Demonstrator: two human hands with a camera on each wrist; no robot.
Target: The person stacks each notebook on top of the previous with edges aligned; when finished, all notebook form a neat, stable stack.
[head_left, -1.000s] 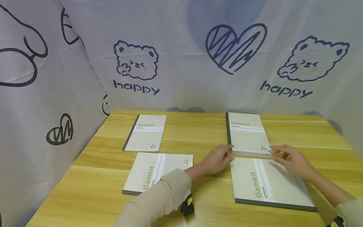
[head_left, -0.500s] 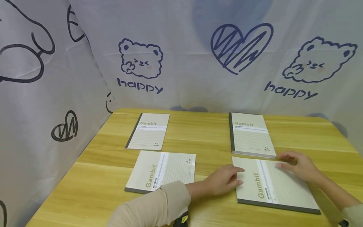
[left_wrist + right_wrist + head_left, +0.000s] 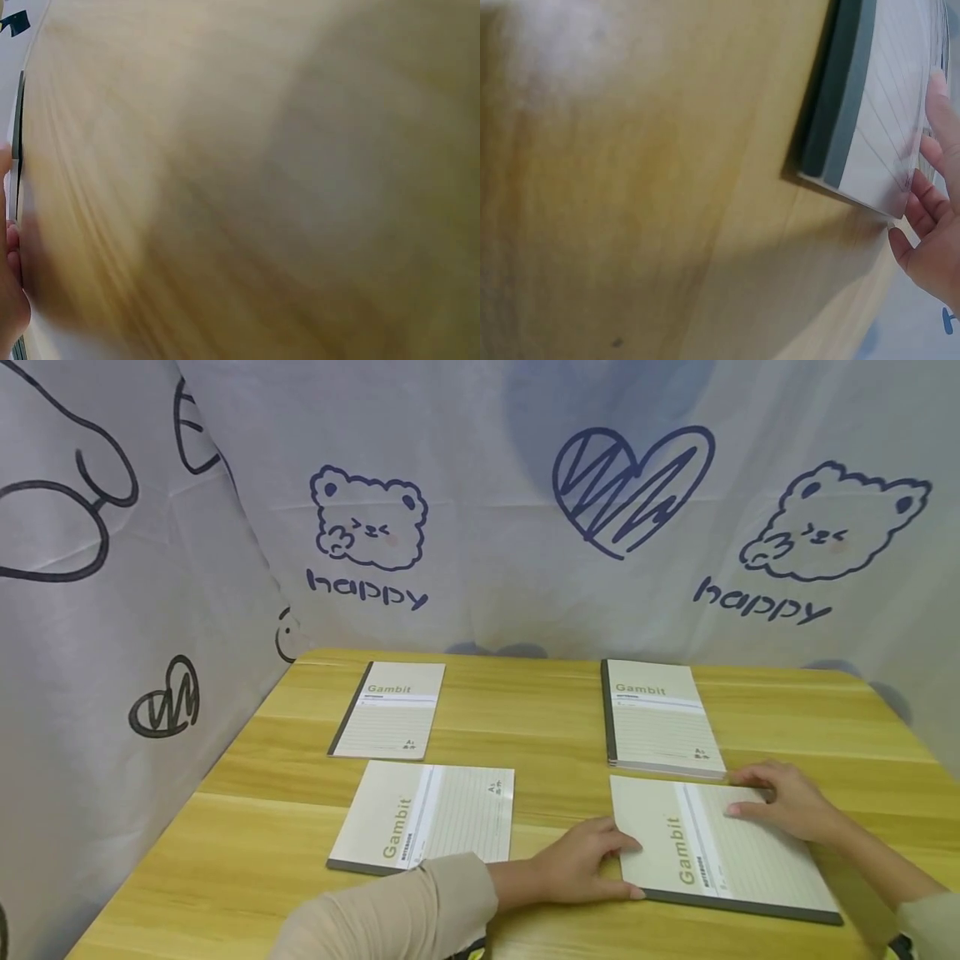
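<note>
A cream Gambit notebook (image 3: pixel 757 860) lies flat at the near right of the table, turned sideways, its dark spine toward me. At its left edge is my left hand (image 3: pixel 581 867), with the thumb by the spine corner and the fingertips at the cover's edge. My right hand (image 3: pixel 791 802) rests at its far right part, thumb over the cover, fingers loosely bent. In the right wrist view those fingers touch the edge of the notebook (image 3: pixel 885 112). Just beyond lies a stack of Gambit notebooks (image 3: pixel 660 718). The left wrist view shows only part of the left hand (image 3: pixel 9 300).
On the left side, one Gambit notebook (image 3: pixel 390 710) lies upright at the back. Another one (image 3: pixel 465 810) lies sideways in front of it, partly behind my left sleeve (image 3: pixel 405 902). A printed white cloth (image 3: pixel 487 552) hangs behind the wooden table (image 3: pixel 525 710).
Both hands have left the back right stack's near edge and moved toward me to the sideways notebook. The left hand has travelled down its left edge to the spine corner.
</note>
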